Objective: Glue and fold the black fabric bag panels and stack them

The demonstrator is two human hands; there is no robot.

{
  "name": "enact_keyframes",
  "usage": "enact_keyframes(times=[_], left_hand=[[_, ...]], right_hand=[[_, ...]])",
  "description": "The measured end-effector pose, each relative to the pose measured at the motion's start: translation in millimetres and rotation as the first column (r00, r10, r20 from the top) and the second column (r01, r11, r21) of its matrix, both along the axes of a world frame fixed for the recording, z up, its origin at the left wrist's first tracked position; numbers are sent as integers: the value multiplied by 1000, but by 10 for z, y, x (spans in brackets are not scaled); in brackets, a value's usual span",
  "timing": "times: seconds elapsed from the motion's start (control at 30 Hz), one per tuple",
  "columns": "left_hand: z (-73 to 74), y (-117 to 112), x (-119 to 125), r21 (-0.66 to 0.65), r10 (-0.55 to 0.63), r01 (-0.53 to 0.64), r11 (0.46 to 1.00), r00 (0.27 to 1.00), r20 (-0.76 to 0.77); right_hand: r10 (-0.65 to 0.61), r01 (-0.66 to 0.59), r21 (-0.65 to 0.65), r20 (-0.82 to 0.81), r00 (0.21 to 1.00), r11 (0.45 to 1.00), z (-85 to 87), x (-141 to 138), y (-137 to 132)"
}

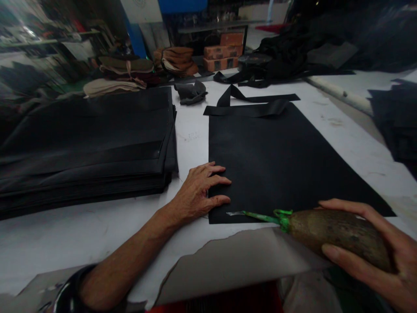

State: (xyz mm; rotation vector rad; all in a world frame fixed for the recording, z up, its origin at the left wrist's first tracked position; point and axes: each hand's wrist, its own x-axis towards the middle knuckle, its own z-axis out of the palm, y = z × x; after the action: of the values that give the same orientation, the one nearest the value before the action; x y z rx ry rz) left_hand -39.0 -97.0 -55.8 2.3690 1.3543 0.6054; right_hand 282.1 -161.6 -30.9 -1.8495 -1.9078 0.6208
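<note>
A flat black sheet [270,161] of fabric or leather lies in front of me on the white-covered table. My left hand [203,189] rests at its left edge, fingers spread and pressing on the near left corner area. In my right hand [399,261] is a brown, stained squeeze bottle [335,232], tipped sideways, with fingers above and thumb below. Its thin green nozzle [262,216] points left, the clear tip just over the sheet's near edge, short of my left thumb. A black strip [247,109] lies folded along the sheet's far edge.
A thick stack of black sheets [87,134] stands on the left. Behind are a crumpled dark scrap [191,92], folded cloth bundles [125,69], brick-like blocks [221,58] and a dark heap of material [302,48]. More black pieces [395,117] lie at the right.
</note>
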Motion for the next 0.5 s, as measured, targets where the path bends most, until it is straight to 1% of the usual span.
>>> enact_keyframes(times=[0.2, 0.33, 0.5], left_hand=[[18, -1, 0, -20, 6, -6, 1000, 1000, -9], [15, -2, -3, -10, 4, -4, 1000, 1000, -6], [10, -3, 7, -4, 3, -3, 1000, 1000, 0]], right_hand=[[-38, 37, -14, -64, 997, 999, -16, 96, -1], [-54, 54, -8, -39, 998, 999, -16, 139, 18], [-86, 85, -38, -24, 996, 996, 9, 173, 20]])
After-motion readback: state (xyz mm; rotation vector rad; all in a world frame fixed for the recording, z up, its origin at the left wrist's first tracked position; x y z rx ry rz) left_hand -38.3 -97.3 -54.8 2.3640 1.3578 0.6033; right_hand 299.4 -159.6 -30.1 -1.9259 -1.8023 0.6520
